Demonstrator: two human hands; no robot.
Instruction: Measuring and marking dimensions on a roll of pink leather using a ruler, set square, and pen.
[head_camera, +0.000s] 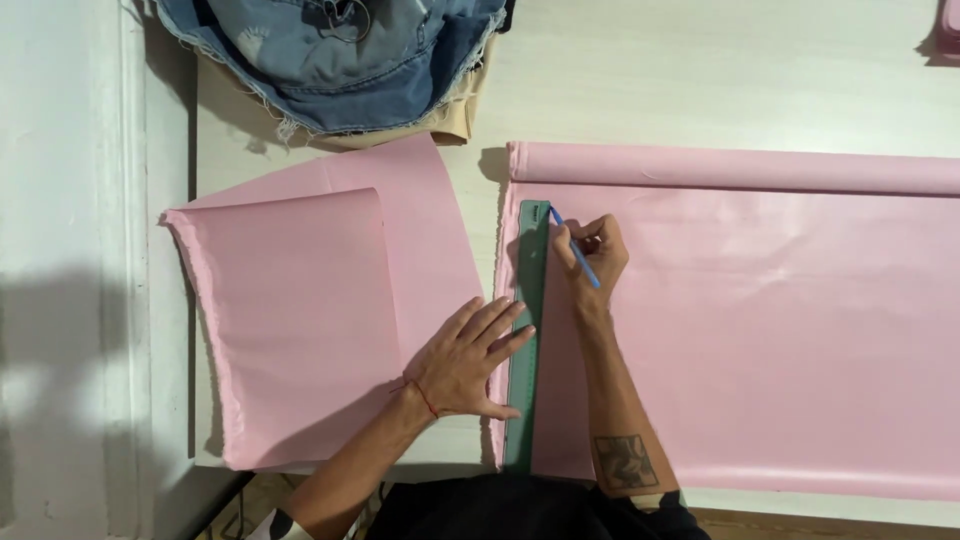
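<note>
A long green ruler (527, 300) lies lengthwise along the left edge of a wide pink fabric sheet (760, 330). My left hand (465, 362) rests flat with fingers spread, its fingertips pressing on the ruler's middle. My right hand (592, 255) grips a blue pen (574, 248), whose tip touches the fabric beside the ruler's far end. The far end of the fabric is rolled into a pink roll (730, 166).
A folded pink fabric piece (310, 310) lies to the left on the pale table (700, 70). A heap of blue denim (340, 55) on beige cloth sits at the far left. A white wall ledge (90, 270) borders the table's left side.
</note>
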